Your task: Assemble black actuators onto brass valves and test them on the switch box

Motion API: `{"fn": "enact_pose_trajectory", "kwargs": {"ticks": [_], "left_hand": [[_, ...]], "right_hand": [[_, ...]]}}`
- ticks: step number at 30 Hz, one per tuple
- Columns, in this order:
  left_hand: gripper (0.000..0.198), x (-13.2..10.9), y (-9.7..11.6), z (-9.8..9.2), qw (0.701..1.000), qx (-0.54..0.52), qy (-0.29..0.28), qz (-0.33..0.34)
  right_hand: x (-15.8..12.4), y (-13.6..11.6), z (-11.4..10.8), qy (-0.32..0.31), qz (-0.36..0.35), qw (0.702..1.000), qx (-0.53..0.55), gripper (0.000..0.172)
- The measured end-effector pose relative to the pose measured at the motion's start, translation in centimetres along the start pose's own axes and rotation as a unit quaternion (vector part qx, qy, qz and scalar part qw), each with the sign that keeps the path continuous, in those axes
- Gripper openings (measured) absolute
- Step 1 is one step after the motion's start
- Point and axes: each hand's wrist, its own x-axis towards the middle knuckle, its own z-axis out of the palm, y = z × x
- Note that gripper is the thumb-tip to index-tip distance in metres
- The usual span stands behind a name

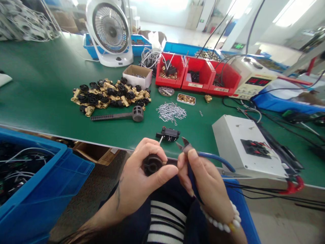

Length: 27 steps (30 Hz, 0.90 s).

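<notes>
My left hand (132, 183) is wrapped round a black round plastic part (152, 164), its ringed end turned up towards me. In my right hand (210, 184) are diagonal cutters (187, 147) with blue handles, their jaws apart and pointing up and left. The two hands are close together in front of the bench edge, and the jaws do not touch the round part. Just beyond them on the bench lies a small black plastic assembly (170, 134) with a thin white piece by it. Past that is a pile of silver wire clips (171, 112).
Brass fittings with black caps (109, 93) are heaped left of a dark mallet (137, 114). Behind stand a white fan (111, 32), red bins (198, 76) and a power supply (254, 79). A grey box (236, 135) is at right; a blue crate (50, 149) at left.
</notes>
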Motion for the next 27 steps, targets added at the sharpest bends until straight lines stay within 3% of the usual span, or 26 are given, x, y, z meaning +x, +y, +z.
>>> {"fn": "enact_pose_trajectory", "kwargs": {"ticks": [2,4,7,9,12,14,16,19,24,27], "left_hand": [[0.027,-0.1,-0.1,-0.1,0.996,-0.069,-0.025,-0.043],[0.034,-0.3,-0.1,-0.2,0.989,-0.111,-0.043,-0.087],[0.032,-0.6,0.2,-0.1,0.991,-0.082,-0.038,-0.096],[0.029,-0.6,0.4,0.0,0.996,-0.038,-0.03,-0.08],[0.029,-0.5,0.5,0.2,0.998,0.016,-0.034,-0.051],[0.032,-0.5,0.4,0.4,0.998,0.045,-0.035,-0.024],[0.034,-0.6,0.2,0.6,0.997,0.073,-0.026,0.008],[0.036,-0.6,-0.1,0.9,0.99,0.123,0.002,0.066],[0.038,-0.4,-0.3,0.7,0.961,0.241,0.027,0.133],[0.035,-0.3,-0.4,0.4,0.96,0.248,0.014,0.129]], "right_hand": [[1.4,0.8,-1.7,0.049,0.006,0.991,-0.127,0.047],[3.0,2.2,-3.5,0.125,0.033,0.951,-0.281,0.035],[4.8,4.3,-5.6,0.206,0.086,0.876,-0.428,0.038],[5.3,5.1,-6.1,0.228,0.073,0.85,-0.469,0.043],[4.4,4.5,-5.3,0.241,-0.067,0.869,-0.427,0.03],[2.9,3.0,-3.9,0.201,-0.176,0.907,-0.326,0.018],[1.2,1.4,-2.2,0.138,-0.238,0.934,-0.229,0.014],[-0.7,-0.2,0.3,0.093,-0.265,0.945,-0.169,0.011],[-1.0,0.0,2.1,0.16,-0.298,0.927,-0.159,0.011],[-0.5,0.4,2.0,0.146,-0.289,0.938,-0.122,0.009]]}}
